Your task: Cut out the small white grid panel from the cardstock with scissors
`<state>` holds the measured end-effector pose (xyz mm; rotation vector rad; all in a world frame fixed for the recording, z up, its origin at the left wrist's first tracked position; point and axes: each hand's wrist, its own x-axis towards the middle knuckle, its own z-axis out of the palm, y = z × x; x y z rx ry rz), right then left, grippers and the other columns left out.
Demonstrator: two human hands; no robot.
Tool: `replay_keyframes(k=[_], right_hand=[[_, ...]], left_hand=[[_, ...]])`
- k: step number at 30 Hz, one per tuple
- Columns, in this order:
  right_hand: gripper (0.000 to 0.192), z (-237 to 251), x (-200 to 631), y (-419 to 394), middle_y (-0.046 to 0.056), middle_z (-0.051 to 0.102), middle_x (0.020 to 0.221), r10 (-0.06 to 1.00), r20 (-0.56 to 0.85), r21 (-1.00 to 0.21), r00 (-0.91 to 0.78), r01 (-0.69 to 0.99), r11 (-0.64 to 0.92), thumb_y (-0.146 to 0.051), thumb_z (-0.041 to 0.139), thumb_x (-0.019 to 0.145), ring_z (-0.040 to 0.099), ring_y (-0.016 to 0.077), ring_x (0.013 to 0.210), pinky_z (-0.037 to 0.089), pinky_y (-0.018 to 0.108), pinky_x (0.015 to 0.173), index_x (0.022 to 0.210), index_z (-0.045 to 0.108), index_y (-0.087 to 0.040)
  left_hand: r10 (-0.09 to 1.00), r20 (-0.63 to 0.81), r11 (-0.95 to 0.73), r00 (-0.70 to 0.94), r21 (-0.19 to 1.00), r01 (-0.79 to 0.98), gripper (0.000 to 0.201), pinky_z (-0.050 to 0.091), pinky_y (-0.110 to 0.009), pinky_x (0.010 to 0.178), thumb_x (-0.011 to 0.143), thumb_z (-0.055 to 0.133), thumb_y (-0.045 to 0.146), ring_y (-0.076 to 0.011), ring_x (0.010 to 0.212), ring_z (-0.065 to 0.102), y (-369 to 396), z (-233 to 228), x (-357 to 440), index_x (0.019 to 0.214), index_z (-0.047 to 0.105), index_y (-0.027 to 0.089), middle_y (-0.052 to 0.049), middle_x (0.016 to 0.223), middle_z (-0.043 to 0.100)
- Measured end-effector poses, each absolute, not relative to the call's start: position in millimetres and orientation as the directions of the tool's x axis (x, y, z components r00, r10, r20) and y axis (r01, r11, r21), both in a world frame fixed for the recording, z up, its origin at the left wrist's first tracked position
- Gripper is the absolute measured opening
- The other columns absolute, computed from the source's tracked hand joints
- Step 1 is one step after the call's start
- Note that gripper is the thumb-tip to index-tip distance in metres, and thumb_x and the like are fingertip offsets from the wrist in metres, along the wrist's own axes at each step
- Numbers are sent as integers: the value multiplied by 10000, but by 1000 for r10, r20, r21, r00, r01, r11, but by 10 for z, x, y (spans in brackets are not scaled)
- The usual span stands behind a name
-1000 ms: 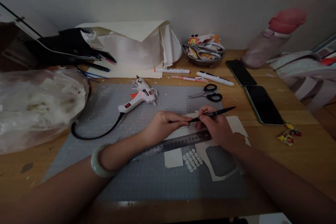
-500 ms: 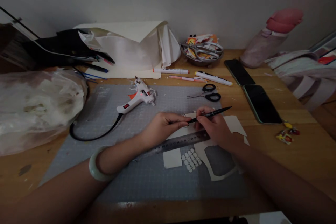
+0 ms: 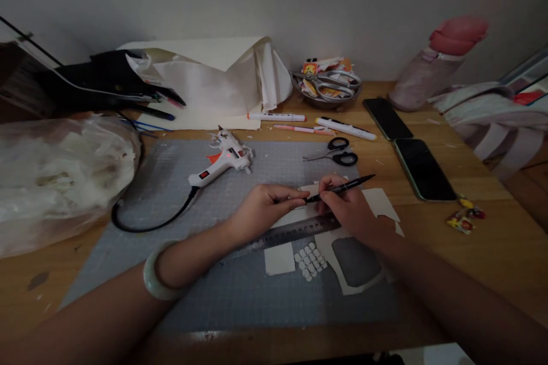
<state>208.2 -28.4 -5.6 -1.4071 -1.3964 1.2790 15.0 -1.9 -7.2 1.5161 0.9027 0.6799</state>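
Observation:
A black marker pen [image 3: 358, 182] slants up to the right in my right hand [image 3: 349, 205], gripped between thumb and fingers. Its tip end reaches the fingertips of my left hand [image 3: 265, 211]. Those left fingers are pinched together; whatever small thing lies between them is too hidden to name. Under the hands lie pale card pieces [image 3: 381, 202] and a metal ruler [image 3: 295, 231]. Nearer me are a white card square [image 3: 279, 259], a cluster of small rounded white pieces with dark outlines [image 3: 310, 261], and a card sheet with a large hole [image 3: 327, 248].
The grey cutting mat [image 3: 214, 302] carries a white glue gun [image 3: 218, 165] with its red light on, plus black-handled scissors [image 3: 340, 151]. Behind are markers [image 3: 278, 117] and a bowl [image 3: 327, 102]. Phones [image 3: 423, 170] and a pink-capped bottle [image 3: 423, 74] stand right; a plastic bag [image 3: 64, 177] left.
The view has shifted very slightly. Both hands and the pen keep nearly the same pose, and the things on the mat stay in place.

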Motion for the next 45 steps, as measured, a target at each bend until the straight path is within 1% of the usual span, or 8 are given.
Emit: replay_keyframes(k=[9, 15, 20, 27, 33, 37, 41, 45], right_hand=[[43, -41, 2093, -351, -46, 521, 545, 982, 78, -964, -175, 239, 119, -210, 458, 769, 496, 108, 493, 393, 219, 483, 729, 469, -218], [74, 3, 2112, -393, -47, 539, 549, 732, 485, -497, -478, 539, 681, -136, 474, 730, 473, 90, 485, 331, 214, 503, 722, 503, -203], [93, -26, 2085, -396, -30, 546, 560, 610, 544, -267, -576, 570, 777, -112, 488, 728, 483, 109, 498, 353, 231, 529, 746, 529, -194], [111, -6, 2045, -404, -11, 563, 567, 584, 542, -219, -605, 569, 793, -98, 474, 728, 498, 121, 514, 382, 237, 549, 736, 543, -185], [90, 2, 2089, -414, -33, 539, 559, 653, 510, -294, -561, 599, 745, -120, 473, 742, 469, 105, 495, 340, 232, 521, 734, 521, -196], [57, -34, 2126, -414, -36, 559, 593, 847, 390, -617, -363, 579, 532, -160, 489, 769, 501, 102, 519, 359, 222, 520, 747, 509, -209], [56, -58, 2123, -356, -35, 578, 583, 993, 118, -961, -28, 250, 121, -264, 497, 800, 569, 131, 553, 438, 247, 553, 765, 477, -224], [155, -18, 2108, -234, -57, 554, 474, 983, -145, -989, 116, -19, -144, -342, 543, 702, 556, 142, 487, 443, 263, 531, 732, 437, -234]], left_hand=[[845, -74, 4, 529, 991, 132, 188, 543, -306, 924, 798, 666, 275, -206, 989, 713, -12, -74, 152, 929, 781, 204, -29, 1057, 755], [846, -64, 8, 530, 994, 108, 186, 537, -313, 945, 792, 669, 286, -206, 1000, 710, -2, -116, 154, 919, 780, 205, -28, 1052, 758], [842, -60, -4, 537, 993, 118, 201, 536, -308, 949, 796, 665, 289, -204, 1001, 710, -5, -108, 151, 939, 776, 201, -23, 1054, 758], [841, -64, -2, 537, 993, 122, 197, 534, -282, 949, 790, 659, 276, -193, 1009, 707, -6, -70, 153, 931, 776, 202, -12, 1053, 759], [840, -84, 7, 537, 990, 144, 215, 526, -293, 952, 789, 654, 299, -197, 1007, 704, -8, -92, 156, 932, 774, 192, -28, 1061, 759], [843, -78, -8, 533, 988, 157, 223, 538, -302, 902, 782, 661, 324, -208, 962, 708, -20, -67, 147, 922, 778, 195, -36, 1036, 767], [931, -21, -57, 364, 978, 202, 193, 527, -250, 663, 785, 661, 319, -175, 740, 687, -15, 22, 106, 892, 777, 208, -22, 839, 774], [988, 11, -45, 153, 975, 219, 240, 289, -200, 410, 794, 642, 331, -85, 412, 417, 13, 81, 64, 945, 748, 178, 55, 474, 545]])
